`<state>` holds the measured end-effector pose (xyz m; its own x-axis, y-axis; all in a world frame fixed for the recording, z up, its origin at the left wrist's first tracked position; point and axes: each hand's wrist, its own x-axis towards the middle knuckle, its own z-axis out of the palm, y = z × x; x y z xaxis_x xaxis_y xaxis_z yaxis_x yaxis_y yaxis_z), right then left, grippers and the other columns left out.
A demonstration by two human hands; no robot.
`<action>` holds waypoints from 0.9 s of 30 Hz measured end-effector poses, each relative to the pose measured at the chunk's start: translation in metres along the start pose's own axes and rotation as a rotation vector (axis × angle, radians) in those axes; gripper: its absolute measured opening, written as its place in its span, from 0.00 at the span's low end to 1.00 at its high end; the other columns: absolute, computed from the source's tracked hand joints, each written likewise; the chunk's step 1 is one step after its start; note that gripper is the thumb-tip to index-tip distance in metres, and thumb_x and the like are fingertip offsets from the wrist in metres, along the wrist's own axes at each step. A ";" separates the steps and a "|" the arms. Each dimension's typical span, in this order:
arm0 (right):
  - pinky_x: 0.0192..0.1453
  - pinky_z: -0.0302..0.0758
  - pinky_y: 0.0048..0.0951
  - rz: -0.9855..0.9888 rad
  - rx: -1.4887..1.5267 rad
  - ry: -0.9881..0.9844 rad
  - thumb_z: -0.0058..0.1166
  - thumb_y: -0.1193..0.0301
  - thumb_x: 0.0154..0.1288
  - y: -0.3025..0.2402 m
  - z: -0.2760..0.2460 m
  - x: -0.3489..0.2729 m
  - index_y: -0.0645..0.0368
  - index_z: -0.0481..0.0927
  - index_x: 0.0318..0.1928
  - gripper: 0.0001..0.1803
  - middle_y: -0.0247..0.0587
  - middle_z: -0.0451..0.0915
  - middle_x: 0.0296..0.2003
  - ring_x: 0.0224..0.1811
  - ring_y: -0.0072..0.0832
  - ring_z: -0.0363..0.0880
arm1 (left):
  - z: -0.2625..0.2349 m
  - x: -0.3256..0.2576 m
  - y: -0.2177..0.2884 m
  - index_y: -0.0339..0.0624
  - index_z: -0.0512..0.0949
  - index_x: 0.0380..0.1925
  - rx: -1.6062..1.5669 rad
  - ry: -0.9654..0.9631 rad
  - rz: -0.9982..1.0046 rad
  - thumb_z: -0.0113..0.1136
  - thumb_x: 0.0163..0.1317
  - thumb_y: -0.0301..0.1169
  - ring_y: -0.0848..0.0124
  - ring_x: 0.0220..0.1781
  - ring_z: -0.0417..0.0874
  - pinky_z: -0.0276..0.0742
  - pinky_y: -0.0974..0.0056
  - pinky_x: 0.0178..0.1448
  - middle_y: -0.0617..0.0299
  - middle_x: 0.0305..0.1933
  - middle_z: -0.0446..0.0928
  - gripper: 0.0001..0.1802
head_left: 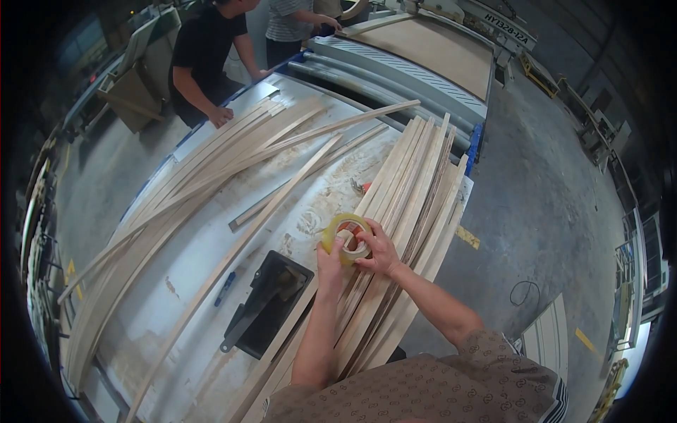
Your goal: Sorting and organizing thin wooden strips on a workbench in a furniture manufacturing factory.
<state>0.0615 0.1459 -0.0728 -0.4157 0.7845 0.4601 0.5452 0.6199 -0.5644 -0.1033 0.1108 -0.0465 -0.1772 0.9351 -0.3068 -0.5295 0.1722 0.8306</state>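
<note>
Both of my hands hold a roll of clear yellowish tape above a stack of long wooden strips. My left hand is closed on the roll's near left side, thumb up by the core. On the right side, my right hand grips the ring with fingers reaching into its core. Whether the tape's loose end is lifted cannot be made out. Just beyond the roll, a small red-and-dark tool lies beside the strips, partly hidden by them.
A black plastic tray and a blue marker lie on the white worktable. More long strips spread across its left side. A person in black rests a hand on the far left edge. Behind are metal rollers of a machine.
</note>
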 end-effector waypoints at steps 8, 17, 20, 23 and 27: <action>0.60 0.72 0.46 -0.001 0.004 -0.008 0.64 0.45 0.49 0.001 -0.001 0.000 0.52 0.73 0.55 0.37 0.57 0.61 0.63 0.57 0.58 0.71 | -0.001 0.001 -0.003 0.34 0.67 0.56 0.009 -0.009 0.014 0.59 0.65 0.35 0.69 0.52 0.74 0.70 0.66 0.57 0.55 0.52 0.73 0.24; 0.61 0.72 0.45 0.016 -0.012 -0.015 0.66 0.47 0.48 -0.002 -0.001 0.000 0.52 0.73 0.55 0.37 0.58 0.61 0.63 0.58 0.58 0.71 | 0.000 0.000 -0.001 0.33 0.67 0.58 0.028 0.006 0.005 0.56 0.66 0.34 0.70 0.52 0.76 0.71 0.67 0.56 0.56 0.52 0.74 0.24; 0.61 0.72 0.45 0.017 -0.014 -0.011 0.66 0.47 0.47 0.001 -0.002 -0.002 0.52 0.73 0.55 0.37 0.58 0.61 0.63 0.58 0.57 0.71 | 0.005 -0.004 0.003 0.33 0.67 0.58 -0.007 0.006 -0.005 0.56 0.66 0.34 0.70 0.52 0.75 0.70 0.67 0.57 0.57 0.52 0.74 0.24; 0.61 0.72 0.45 0.014 -0.010 -0.012 0.66 0.48 0.47 -0.001 -0.001 -0.001 0.52 0.73 0.55 0.37 0.57 0.61 0.63 0.58 0.57 0.71 | 0.003 -0.004 0.004 0.34 0.67 0.58 0.000 0.006 -0.004 0.57 0.66 0.34 0.71 0.52 0.75 0.70 0.67 0.56 0.57 0.51 0.73 0.24; 0.62 0.72 0.45 0.029 -0.002 -0.024 0.66 0.48 0.47 0.000 -0.001 -0.001 0.52 0.72 0.54 0.36 0.56 0.61 0.63 0.59 0.57 0.71 | 0.003 -0.003 0.003 0.34 0.67 0.58 0.010 0.011 -0.012 0.57 0.66 0.34 0.71 0.51 0.75 0.70 0.67 0.56 0.58 0.50 0.73 0.24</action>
<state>0.0627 0.1446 -0.0721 -0.4174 0.8021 0.4272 0.5587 0.5972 -0.5755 -0.1021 0.1096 -0.0418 -0.1801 0.9294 -0.3222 -0.5236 0.1867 0.8312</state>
